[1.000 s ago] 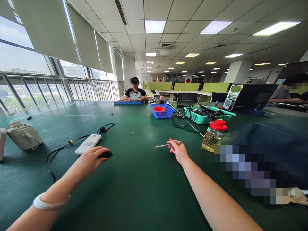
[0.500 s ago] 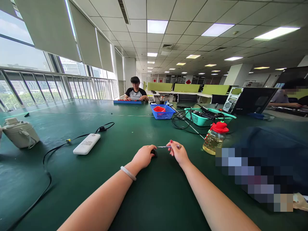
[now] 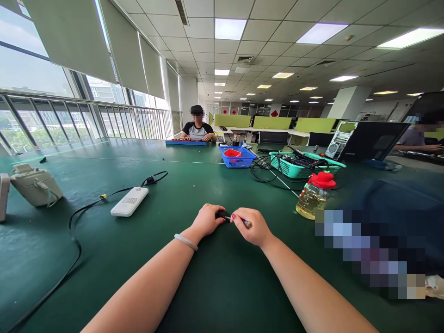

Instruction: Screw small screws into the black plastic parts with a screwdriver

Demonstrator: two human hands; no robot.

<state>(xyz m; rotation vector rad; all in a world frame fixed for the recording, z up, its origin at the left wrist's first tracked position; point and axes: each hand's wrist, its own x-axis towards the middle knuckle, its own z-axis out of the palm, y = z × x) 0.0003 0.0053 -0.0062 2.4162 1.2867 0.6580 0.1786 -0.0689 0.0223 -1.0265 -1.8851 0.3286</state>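
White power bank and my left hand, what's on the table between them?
Nothing: head view shows only bare green table between the white power bank and the left hand.

Both hands meet mid-table on the green table [image 3: 215, 286]: left hand [image 3: 207, 220] pins a small black part [image 3: 221, 214], right hand [image 3: 250, 228] grips a thin screwdriver [image 3: 239, 220] with its tip at that part. White power bank [image 3: 129, 201] with black cable [image 3: 74, 236] lies to the left. Oil jar [image 3: 315, 196] with red lid stands to the right, blue basket [image 3: 237, 157] and teal basket [image 3: 294, 165] farther back.

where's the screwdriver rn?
The screwdriver is mid-table in the head view, in the right hand, tip against the small black part the left hand holds.
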